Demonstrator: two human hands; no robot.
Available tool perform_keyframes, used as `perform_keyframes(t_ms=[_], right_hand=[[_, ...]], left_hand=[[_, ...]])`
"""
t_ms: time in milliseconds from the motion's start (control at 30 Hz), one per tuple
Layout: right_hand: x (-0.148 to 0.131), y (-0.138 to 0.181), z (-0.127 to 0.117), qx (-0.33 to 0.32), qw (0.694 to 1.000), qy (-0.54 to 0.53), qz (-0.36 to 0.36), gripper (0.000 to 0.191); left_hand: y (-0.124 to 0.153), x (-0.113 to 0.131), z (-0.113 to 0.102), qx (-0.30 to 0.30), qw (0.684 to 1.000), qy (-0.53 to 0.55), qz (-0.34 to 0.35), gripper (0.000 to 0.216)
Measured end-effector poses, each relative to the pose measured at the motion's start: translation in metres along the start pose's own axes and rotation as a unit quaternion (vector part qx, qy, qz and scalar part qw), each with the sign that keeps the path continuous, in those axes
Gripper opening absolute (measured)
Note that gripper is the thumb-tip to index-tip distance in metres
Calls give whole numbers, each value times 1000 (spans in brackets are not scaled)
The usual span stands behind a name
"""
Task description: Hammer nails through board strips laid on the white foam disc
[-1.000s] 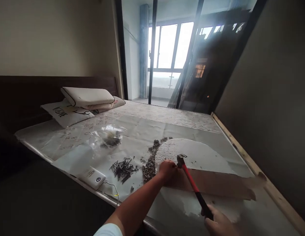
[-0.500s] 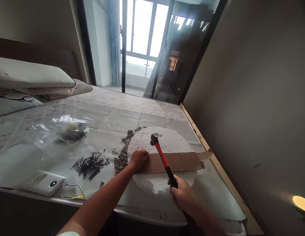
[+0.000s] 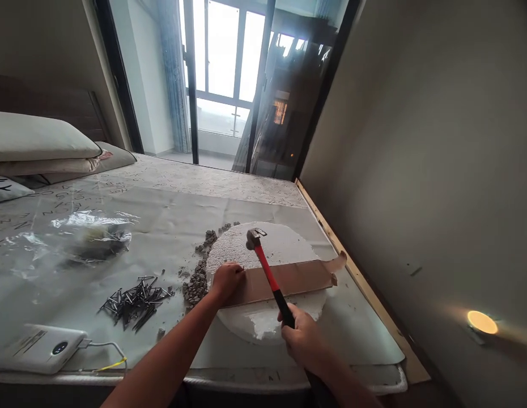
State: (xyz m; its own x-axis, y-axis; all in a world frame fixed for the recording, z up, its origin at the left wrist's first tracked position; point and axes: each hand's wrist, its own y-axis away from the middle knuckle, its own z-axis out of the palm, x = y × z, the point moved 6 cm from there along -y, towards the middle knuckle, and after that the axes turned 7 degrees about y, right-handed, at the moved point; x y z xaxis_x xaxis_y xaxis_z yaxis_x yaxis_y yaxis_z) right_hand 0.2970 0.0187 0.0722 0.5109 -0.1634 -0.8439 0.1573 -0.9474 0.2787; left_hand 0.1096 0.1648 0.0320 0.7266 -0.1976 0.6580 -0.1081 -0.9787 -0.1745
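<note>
My right hand [image 3: 305,339] grips the black end of a red-handled hammer [image 3: 266,271], whose metal head hangs just above a round white foam disc [image 3: 284,245]. A brown cardboard strip [image 3: 294,277] lies across the disc. My left hand [image 3: 225,280] is closed at the strip's left end, pinching a small nail upright near its fingertips. A pile of dark nails [image 3: 134,300] lies to the left, and small grey stones [image 3: 197,281] line the disc's left edge.
All of this rests on a bed covered by a pale sheet [image 3: 170,221]. A clear plastic bag [image 3: 91,235] and pillows [image 3: 38,144] lie at the left. A white power bank [image 3: 40,348] with its cable sits at the near left edge. A grey wall rises on the right.
The view has swung right and closer to the disc. The hammer head has come down a little toward my left hand, which stays at the strip's left end.
</note>
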Motion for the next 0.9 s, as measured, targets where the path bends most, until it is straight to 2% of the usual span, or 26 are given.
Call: perform_keyframes(t_ms=[133,267,400,500,667,767,900], right_hand=[[-5,1,2,5,999,51,-12,12],[-9,3,1,-7,999,28,14,14],[-13,3,-2,-2,1000,-8,4,16],[-8,3,4,-4,1000,13,5,14],[-7,3,0,14,1000,24,0,13],[-7,2,-3,16,1000,-1,-21,14],[6,-1,9,-14,999,20,21,15]], left_hand=[[-1,0,0,8,1000,-8,18,20],[-1,1,-2,13,1000,-13,23,21],[-1,2,-3,12,1000,-8,21,19],[0,0,-4,17,1000,10,18,19],[2,-3,-7,29,996,86,-1,19],[2,-6,-14,61,985,157,-33,21],[0,-16,-19,109,958,253,-78,20]])
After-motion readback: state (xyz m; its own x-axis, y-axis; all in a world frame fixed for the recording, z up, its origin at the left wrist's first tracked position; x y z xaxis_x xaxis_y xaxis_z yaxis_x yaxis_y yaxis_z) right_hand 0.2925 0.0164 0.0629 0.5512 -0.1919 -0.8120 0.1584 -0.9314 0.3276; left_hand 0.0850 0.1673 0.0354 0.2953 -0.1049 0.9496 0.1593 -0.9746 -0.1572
